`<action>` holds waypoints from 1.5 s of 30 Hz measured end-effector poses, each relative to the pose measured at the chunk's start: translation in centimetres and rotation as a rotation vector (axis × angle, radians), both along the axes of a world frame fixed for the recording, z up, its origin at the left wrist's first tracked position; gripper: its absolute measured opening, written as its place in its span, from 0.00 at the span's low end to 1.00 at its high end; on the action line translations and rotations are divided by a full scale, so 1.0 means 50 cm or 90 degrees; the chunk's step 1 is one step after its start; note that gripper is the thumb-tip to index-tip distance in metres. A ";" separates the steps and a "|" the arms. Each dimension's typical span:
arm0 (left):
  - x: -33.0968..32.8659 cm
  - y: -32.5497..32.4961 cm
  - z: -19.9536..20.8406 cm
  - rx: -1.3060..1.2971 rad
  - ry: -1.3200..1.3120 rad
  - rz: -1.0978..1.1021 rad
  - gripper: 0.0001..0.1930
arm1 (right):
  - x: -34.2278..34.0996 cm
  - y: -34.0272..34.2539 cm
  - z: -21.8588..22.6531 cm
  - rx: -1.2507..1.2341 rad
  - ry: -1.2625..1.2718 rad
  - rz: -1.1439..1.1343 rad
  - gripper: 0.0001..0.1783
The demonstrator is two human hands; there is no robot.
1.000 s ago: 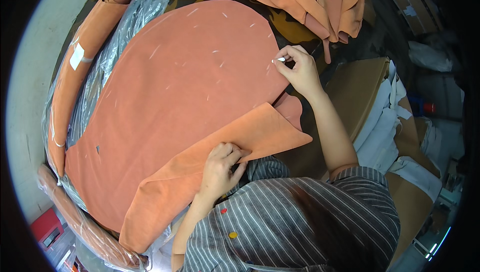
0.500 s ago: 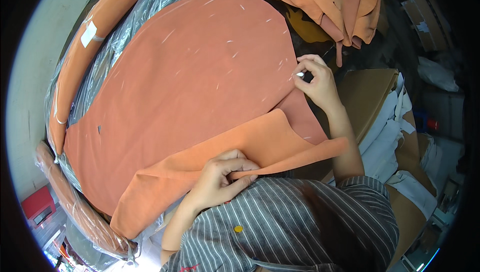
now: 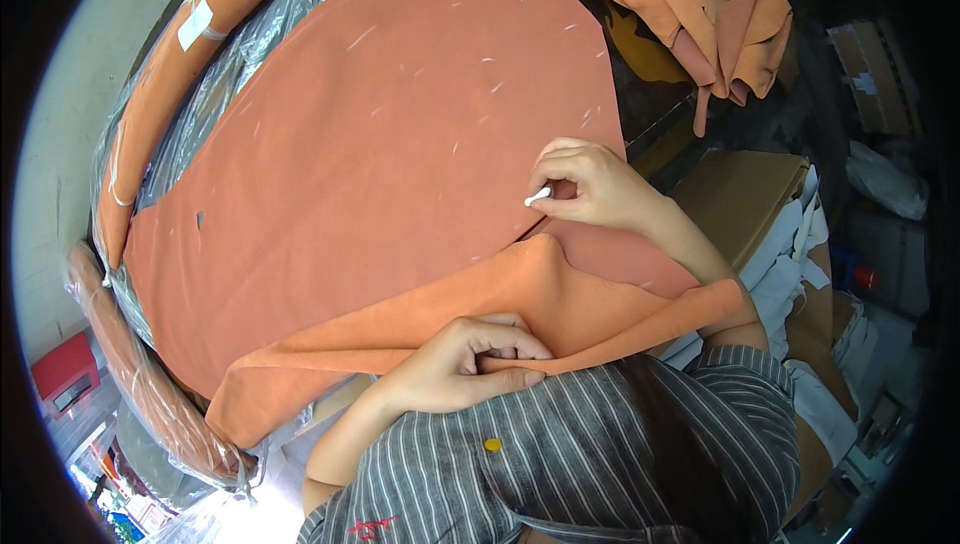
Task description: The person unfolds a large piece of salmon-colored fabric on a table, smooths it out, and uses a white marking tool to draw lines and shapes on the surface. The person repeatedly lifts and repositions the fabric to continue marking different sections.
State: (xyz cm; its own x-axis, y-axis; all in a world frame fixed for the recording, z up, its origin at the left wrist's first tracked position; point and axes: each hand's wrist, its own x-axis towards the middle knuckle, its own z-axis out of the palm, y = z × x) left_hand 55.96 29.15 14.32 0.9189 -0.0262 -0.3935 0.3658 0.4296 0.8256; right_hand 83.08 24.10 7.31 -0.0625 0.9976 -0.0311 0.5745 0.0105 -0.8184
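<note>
A large sheet of reddish-brown leather [image 3: 380, 144] lies spread before me, with short white marks scattered over it and a small hole at its left. Its near edge is folded over, showing the orange suede underside [image 3: 400, 319]. My left hand [image 3: 455, 359] pinches this folded edge close to my body, thumb below and fingers curled above. Over the right part of the sheet, my right hand [image 3: 590, 184] holds a short piece of white chalk [image 3: 538, 198] between thumb and fingers. The chalk's lower end is near the surface; whether it touches, I cannot tell.
An orange leather roll [image 3: 160, 104] tied with string and a plastic-wrapped roll [image 3: 150, 384] flank the left side. Crumpled orange leather [image 3: 700, 14] lies at the far right. Cardboard [image 3: 745, 204] and white scraps [image 3: 775, 254] are stacked at right, beside my forearm.
My right hand has moved left and slightly down from the sheet's right edge, chalk still in it. My left hand has shifted slightly right with the folded edge.
</note>
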 end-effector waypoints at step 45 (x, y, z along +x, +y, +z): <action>-0.040 0.094 0.033 0.603 -0.238 0.411 0.08 | 0.005 0.660 -0.158 0.229 -0.056 0.050 0.26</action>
State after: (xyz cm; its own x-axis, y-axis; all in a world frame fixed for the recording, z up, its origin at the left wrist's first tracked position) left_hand 53.96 33.87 15.95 0.7173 0.6359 0.2849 -0.0215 -0.3885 0.9212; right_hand 83.35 57.07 -0.60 -0.1524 0.9380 0.3114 0.6288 0.3351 -0.7016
